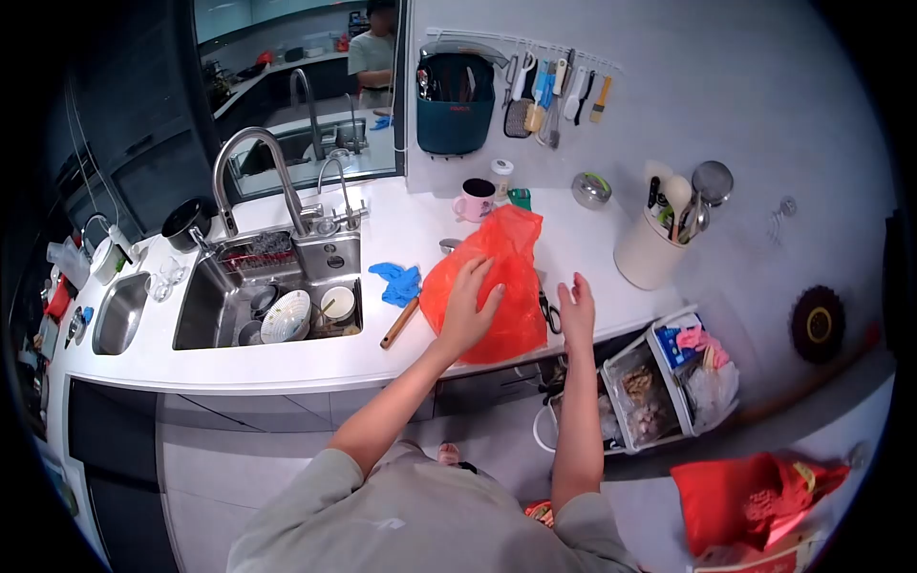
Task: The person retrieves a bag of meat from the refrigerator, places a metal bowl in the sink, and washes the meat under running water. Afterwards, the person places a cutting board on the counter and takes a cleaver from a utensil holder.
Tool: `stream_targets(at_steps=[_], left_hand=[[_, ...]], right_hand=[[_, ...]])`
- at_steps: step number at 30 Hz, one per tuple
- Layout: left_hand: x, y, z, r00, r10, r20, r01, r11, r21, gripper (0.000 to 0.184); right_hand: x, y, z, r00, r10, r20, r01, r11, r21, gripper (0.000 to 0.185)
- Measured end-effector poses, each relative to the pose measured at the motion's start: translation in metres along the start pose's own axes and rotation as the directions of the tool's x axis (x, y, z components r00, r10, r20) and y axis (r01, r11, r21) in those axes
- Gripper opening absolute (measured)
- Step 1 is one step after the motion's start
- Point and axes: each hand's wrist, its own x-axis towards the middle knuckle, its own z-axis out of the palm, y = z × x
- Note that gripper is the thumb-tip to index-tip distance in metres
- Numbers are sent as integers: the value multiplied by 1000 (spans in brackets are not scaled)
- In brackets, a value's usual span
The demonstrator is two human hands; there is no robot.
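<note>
Orange-red plastic bag on white counter, between both hands.
Left hand spread wide over the bag; right hand loosely parted, nothing visible in it. Wooden handle and crumpled blue item crowd left; pink mug behind; black scissors between bag and right hand.

Red-orange plastic bag lies on the white counter; left hand is spread on or just over it, contact not certain, and right hand is open, apart from it on the right, near black-handled scissors. Left of the bag: wooden handle, crumpled blue item and, farther left, sink containing dishes. Pink mug stands at its far side.
</note>
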Motion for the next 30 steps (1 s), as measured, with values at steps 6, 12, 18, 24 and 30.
stream_targets(at_steps=[6,12,18,24,30], left_hand=[[-47,39,-14,996,-27,81,44,974,-224,34],[-113,42,-23,960,-130,246,217,902,-373,32],[-190,80,4,874,-138,466,399,752,-524,31],[-263,184,67,704,145,695,418,707,-571,33],[-392,310,84,498,276,822,542,640,-544,34]], right_hand=[[-96,-5,-47,960,113,-256,-20,941,339,47],[-207,27,-74,855,34,-518,168,926,339,45],[-334,21,-126,773,40,-633,150,958,244,45],[-463,15,-200,576,-1,-817,198,970,138,47],[-641,-17,-275,347,70,-935,71,992,100,48]])
